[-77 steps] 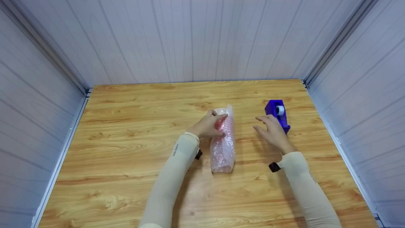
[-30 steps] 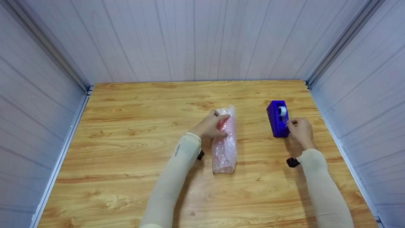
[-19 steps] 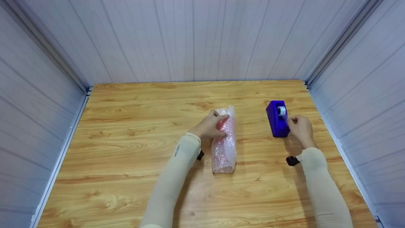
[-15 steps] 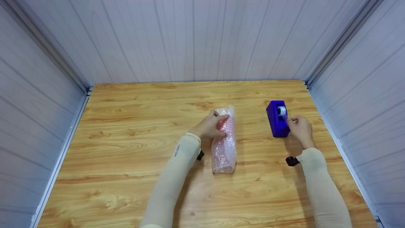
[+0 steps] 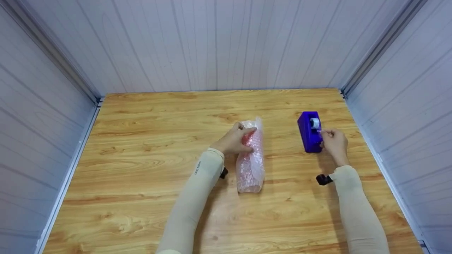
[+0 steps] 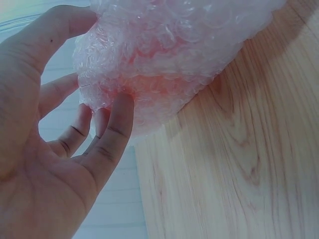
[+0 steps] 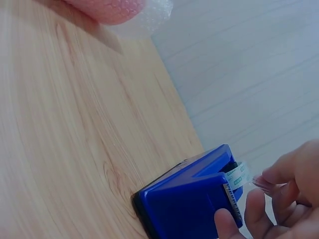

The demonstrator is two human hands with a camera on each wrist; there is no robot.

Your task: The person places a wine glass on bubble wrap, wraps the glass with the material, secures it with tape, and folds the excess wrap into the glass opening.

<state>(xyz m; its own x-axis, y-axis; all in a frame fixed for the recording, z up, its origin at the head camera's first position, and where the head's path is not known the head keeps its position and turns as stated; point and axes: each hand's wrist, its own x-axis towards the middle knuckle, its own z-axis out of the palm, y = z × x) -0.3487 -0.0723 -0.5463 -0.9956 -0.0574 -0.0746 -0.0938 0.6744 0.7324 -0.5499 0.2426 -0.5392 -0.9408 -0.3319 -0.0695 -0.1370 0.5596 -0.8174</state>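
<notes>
A bundle of bubble wrap (image 5: 251, 169) with something reddish inside lies lengthwise on the wooden table. My left hand (image 5: 233, 139) grips its upper part from the left side; in the left wrist view, curved fingers and thumb meet the bubble wrap (image 6: 164, 64). To the right stands a blue tape dispenser (image 5: 308, 135) holding a white roll of tape (image 5: 314, 123). My right hand (image 5: 334, 144) is beside it and pinches the clear tape end (image 7: 262, 185) between thumb and finger. Other fingers of the right hand (image 7: 294, 199) lie near the dispenser's toothed cutter (image 7: 232, 201).
The wooden table (image 5: 148, 169) is bounded by pale panelled walls at the back (image 5: 197, 46), left (image 5: 39, 106) and right (image 5: 406, 106). A small black camera (image 5: 323, 179) sits under the right wrist.
My right hand has moved from above the dispenser to its right side and taken hold of the tape end. It has since shifted slightly. The left hand stays on the bubble wrap.
</notes>
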